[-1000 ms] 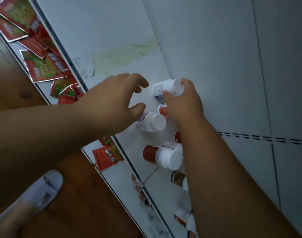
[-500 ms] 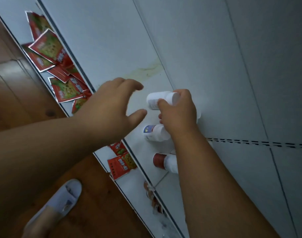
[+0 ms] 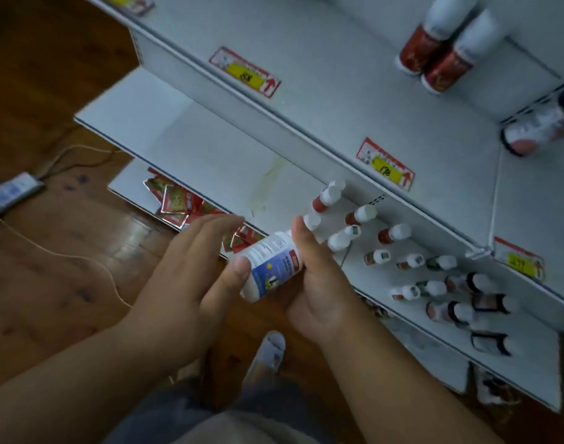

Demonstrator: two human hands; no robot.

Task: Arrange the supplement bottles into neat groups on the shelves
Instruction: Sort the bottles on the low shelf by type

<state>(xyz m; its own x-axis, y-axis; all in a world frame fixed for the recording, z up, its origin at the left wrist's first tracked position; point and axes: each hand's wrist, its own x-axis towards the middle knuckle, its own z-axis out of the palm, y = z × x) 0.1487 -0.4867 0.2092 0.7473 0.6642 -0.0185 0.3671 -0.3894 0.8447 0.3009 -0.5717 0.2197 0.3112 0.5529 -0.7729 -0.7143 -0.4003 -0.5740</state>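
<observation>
I hold a white supplement bottle with a blue label tilted in front of the shelf unit. My right hand grips it from the right, thumb up along its side. My left hand has straight fingers and its thumb presses on the bottle's lower left end. On the middle shelf, just beyond my hands, stand red bottles with white caps and a white-capped bottle. Several smaller bottles and dark-banded ones stand further right.
The upper shelf holds two red bottles and one lying bottle. Yellow price tags hang on the shelf edge. Red packets lie on the bottom shelf. A power strip with cables and my slippered foot are on the wooden floor.
The view has pulled back from the shelf. My right hand has brought a white bottle away from the shelf towards me, and my left hand has come against it.
</observation>
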